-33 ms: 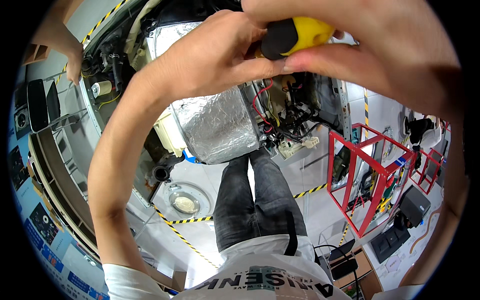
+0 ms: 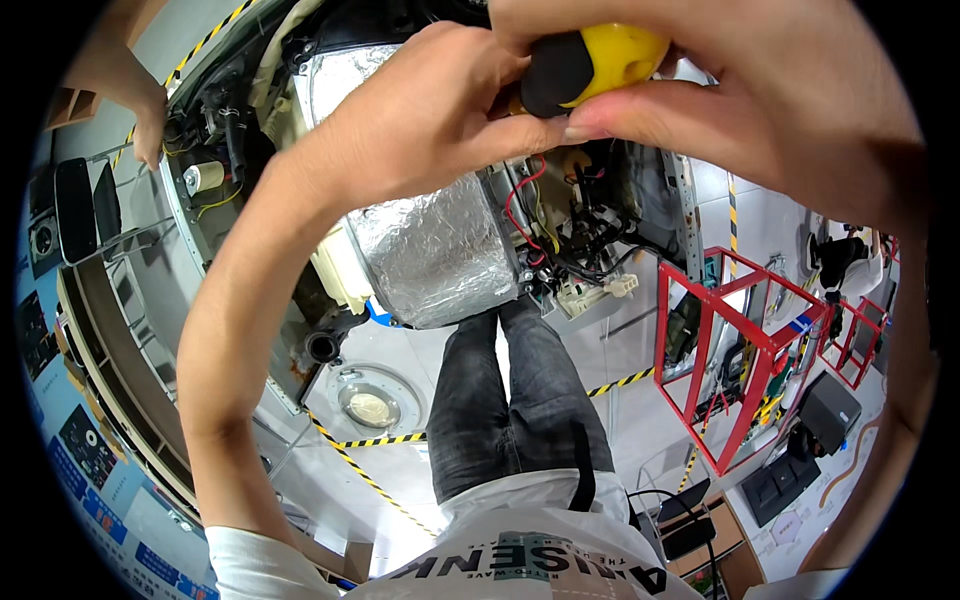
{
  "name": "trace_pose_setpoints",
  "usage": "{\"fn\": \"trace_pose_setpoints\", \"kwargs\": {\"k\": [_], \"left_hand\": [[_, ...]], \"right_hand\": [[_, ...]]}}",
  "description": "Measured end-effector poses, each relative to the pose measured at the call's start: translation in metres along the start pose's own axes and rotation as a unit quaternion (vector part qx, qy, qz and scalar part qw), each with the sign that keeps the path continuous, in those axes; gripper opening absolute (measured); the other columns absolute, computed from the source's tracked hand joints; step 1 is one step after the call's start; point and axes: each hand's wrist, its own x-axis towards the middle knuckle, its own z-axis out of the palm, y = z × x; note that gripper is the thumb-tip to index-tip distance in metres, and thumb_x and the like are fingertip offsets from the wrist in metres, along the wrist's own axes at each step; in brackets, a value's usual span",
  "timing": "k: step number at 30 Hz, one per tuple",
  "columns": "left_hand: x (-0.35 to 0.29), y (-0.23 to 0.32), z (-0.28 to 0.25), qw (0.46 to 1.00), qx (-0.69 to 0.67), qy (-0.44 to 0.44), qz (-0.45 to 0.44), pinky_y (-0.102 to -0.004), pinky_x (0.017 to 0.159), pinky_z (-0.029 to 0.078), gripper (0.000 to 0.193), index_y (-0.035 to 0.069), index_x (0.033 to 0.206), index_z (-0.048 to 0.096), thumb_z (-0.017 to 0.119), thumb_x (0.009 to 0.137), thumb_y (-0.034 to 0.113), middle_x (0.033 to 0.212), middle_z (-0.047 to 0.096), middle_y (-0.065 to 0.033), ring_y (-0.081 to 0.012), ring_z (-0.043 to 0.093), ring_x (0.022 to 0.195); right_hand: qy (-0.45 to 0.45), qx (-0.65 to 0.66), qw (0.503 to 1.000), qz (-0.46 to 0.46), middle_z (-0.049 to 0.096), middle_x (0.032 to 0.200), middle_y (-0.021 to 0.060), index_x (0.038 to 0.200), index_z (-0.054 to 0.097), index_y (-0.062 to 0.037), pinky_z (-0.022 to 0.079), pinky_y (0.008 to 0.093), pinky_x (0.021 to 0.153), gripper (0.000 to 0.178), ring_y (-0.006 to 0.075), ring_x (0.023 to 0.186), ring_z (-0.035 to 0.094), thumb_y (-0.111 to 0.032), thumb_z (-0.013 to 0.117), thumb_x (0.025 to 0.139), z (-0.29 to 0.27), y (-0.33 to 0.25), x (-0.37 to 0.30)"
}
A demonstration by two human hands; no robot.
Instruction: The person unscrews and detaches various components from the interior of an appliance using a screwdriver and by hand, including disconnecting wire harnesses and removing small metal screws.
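My right hand (image 2: pixel 740 110) is closed round a stout yellow-and-black tool handle (image 2: pixel 622 66) at the top of the view. The handle's dark end points left, toward my left hand (image 2: pixel 430 115). My left fingers are curled in at that end, the thumb tip meeting my right thumb. What they grip is mostly hidden behind the hand; the tool's tip does not show. Below my hands lies an opened appliance-like unit with a crinkled silver foil cover (image 2: pixel 435 250). Red and black wires (image 2: pixel 580 220) run beside the foil on the right.
Another person's hand (image 2: pixel 148 120) rests at the metal frame (image 2: pixel 185 215) on the left. A red metal frame (image 2: pixel 720 370) stands at the right. A round glass-like door (image 2: pixel 372 402) is on the tiled floor, near yellow-and-black tape (image 2: pixel 385 439).
Both hands have shifted very slightly, and the yellow-and-black handle has turned a little in my right hand. The unit and the other person's hand have stayed put.
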Motion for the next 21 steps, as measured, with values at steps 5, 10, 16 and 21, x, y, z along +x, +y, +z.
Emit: {"fn": "trace_pose_setpoints", "kwargs": {"k": [5,10,16,21], "left_hand": [[-0.004,0.002,0.007,0.991,0.098,0.065,0.06,-0.0436,0.062,0.048,0.026,0.002,0.091,0.066,0.076,0.079,0.023,0.079,0.065,-0.0186,-0.0423,0.06,0.074],[-0.012,0.008,0.013,0.974,0.194,0.113,0.025,-0.0441,0.062,0.049,0.031,0.003,0.088,0.067,0.079,0.077,0.029,0.073,0.064,-0.0186,-0.0409,0.062,0.073],[-0.001,-0.005,-0.001,0.997,0.037,0.025,-0.069,-0.0399,0.061,0.049,0.045,-0.001,0.095,0.066,0.079,0.079,0.038,0.068,0.062,-0.0179,-0.0347,0.064,0.066],[-0.003,-0.001,-0.006,0.992,0.124,0.014,0.037,-0.0422,0.066,0.049,0.04,-0.002,0.092,0.068,0.073,0.085,0.037,0.074,0.064,-0.0195,-0.0394,0.062,0.074]], "right_hand": [[-0.008,0.001,1.0,-0.005,0.064,0.066,0.02,0.081,0.065,0.009,0.056,0.0377,0.064,0.036,0.0298,0.066,0.068,-0.024,0.056,0.093,0.0,-0.002,0.003],[-0.021,-0.003,1.0,-0.006,0.064,0.066,0.0197,0.082,0.065,0.0088,0.055,0.0375,0.064,0.035,0.0293,0.066,0.068,-0.024,0.057,0.093,0.0,-0.002,0.007],[-0.025,-0.009,1.0,-0.001,0.064,0.067,0.0192,0.082,0.065,0.0085,0.055,0.0372,0.064,0.035,0.0288,0.067,0.068,-0.024,0.057,0.093,-0.007,0.003,0.008],[-0.038,-0.012,0.999,0.006,0.065,0.067,0.0189,0.083,0.065,0.0083,0.055,0.037,0.064,0.034,0.0283,0.067,0.068,-0.024,0.057,0.093,-0.01,0.0,0.011]]}}
